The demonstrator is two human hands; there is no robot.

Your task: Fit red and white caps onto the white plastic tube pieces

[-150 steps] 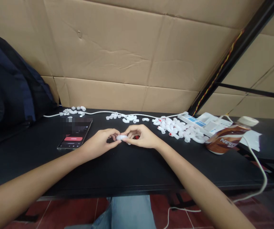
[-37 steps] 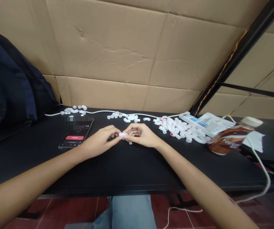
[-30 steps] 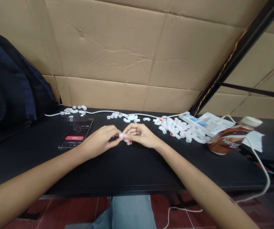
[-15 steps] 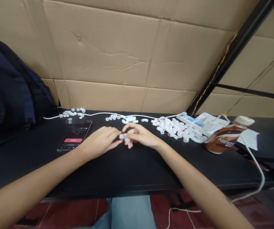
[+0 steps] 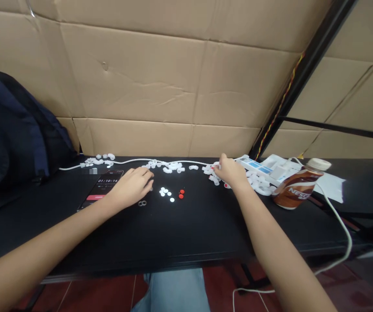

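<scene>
My left hand (image 5: 136,184) rests low over the black table, its fingers curled; what they hold, if anything, is hidden. Just in front of its fingertips lie small white plastic pieces (image 5: 154,163), and two clear rings (image 5: 142,203) lie below it. My right hand (image 5: 231,171) reaches into a pile of curved white plastic pieces (image 5: 261,184), some showing red, with its fingers bent down and the tips hidden. Several flat white discs (image 5: 165,191) and two red discs (image 5: 181,194) lie on the table between my hands.
A phone (image 5: 108,180) lies beside my left forearm, near a dark backpack (image 5: 20,125). More white pieces (image 5: 98,161) lie along a white cable (image 5: 128,162) at the back. On the right stand a brown bottle (image 5: 298,186) and a white-and-blue box (image 5: 261,167).
My hands were together at the middle around a small white piece. They have parted: the right moved to the pile, the left slightly left. The discs between them are now uncovered.
</scene>
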